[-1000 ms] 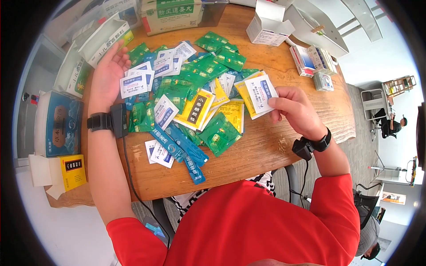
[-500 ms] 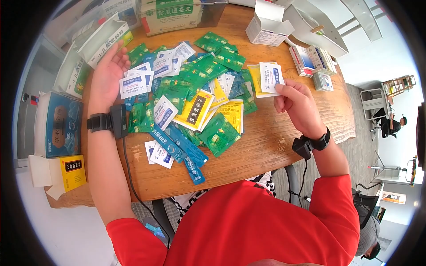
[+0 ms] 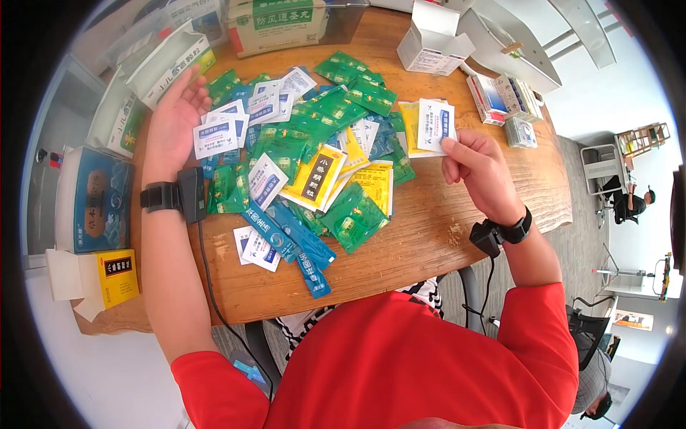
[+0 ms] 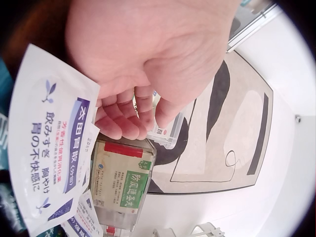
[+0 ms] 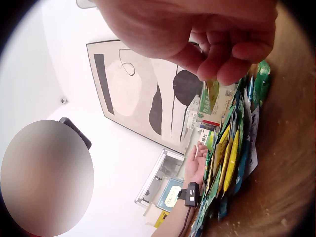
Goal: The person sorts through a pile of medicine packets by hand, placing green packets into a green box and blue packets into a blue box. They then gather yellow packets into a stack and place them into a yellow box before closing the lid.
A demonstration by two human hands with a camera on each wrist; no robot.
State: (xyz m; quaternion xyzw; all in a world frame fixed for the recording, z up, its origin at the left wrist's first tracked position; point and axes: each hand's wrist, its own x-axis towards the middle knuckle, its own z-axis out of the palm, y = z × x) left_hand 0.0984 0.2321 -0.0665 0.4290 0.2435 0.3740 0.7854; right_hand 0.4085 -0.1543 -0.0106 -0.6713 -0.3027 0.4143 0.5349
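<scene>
My right hand [image 3: 479, 168] pinches a white sachet [image 3: 434, 125] with blue print, thumb on its lower right corner, at the pile's right side. A yellow sachet [image 3: 409, 121] lies behind the white one in the same grip. In the right wrist view, a thin yellowish edge [image 5: 212, 94] shows at the fingertips. My left hand [image 3: 179, 107] lies palm up left of the pile, fingers loosely bent and holding nothing. Beside it are white sachets [image 3: 218, 136], large in the left wrist view. The pile mixes green sachets [image 3: 357, 214], yellow sachets [image 3: 314, 175] and blue stick packs [image 3: 286, 236].
Opened white cartons [image 3: 168, 68] stand beyond my left hand, with a blue box [image 3: 100, 200] and a yellow box [image 3: 114, 279] nearer. A clear bin [image 3: 343, 21] is at the back. At the back right are an open white box [image 3: 436, 50] and small medicine boxes [image 3: 504, 100].
My right hand has moved the white and yellow sachets up and slightly right, turning them more upright and uncovering a green sachet. The left hand has stayed put.
</scene>
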